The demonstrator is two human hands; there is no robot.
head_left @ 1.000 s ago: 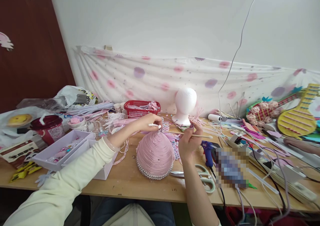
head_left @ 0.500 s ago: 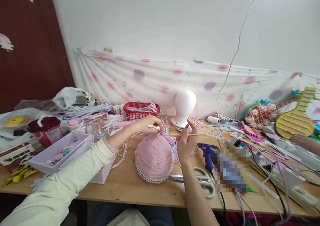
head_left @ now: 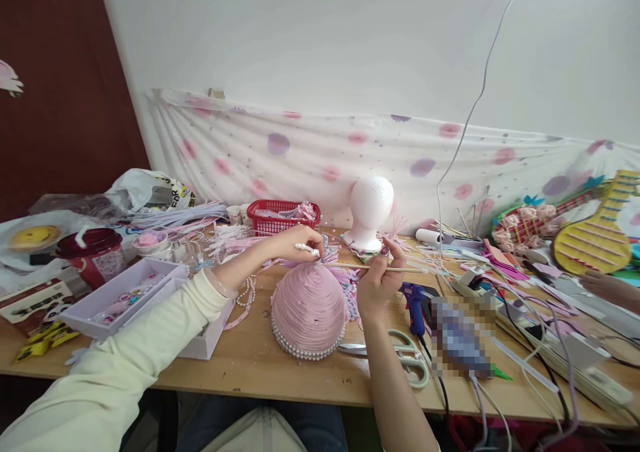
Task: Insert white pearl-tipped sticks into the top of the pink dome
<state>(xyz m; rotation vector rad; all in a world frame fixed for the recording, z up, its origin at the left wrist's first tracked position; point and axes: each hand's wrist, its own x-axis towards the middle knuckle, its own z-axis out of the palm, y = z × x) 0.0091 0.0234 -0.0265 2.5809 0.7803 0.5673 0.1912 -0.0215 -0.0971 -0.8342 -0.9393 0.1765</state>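
Observation:
A dome-shaped piece (head_left: 309, 312), wound in pink cord with pearl beads along its lower rim, stands on the table. At its peak, my left hand (head_left: 306, 244) pinches with thumb and fingers; whatever lies between the fingertips is too small to name. White bead-like pieces show on that hand. To the right of the peak, my right hand (head_left: 383, 275) is closed on a thin pale stick (head_left: 345, 265). The stick points left, its near end close to the peak and my left fingertips. Behind the dome lie lilac and pink strips.
Scissors (head_left: 410, 360) and a blue glue gun (head_left: 415, 305) lie right of the dome. A white foam head (head_left: 371, 212) and red basket (head_left: 284, 217) stand behind. White boxes (head_left: 125, 295) are left, a power strip (head_left: 560, 359) right. Another person's hand (head_left: 613, 289) is at far right.
My right hand has shifted slightly right with the stick. My left hand stays at the dome's peak. The view has moved a little.

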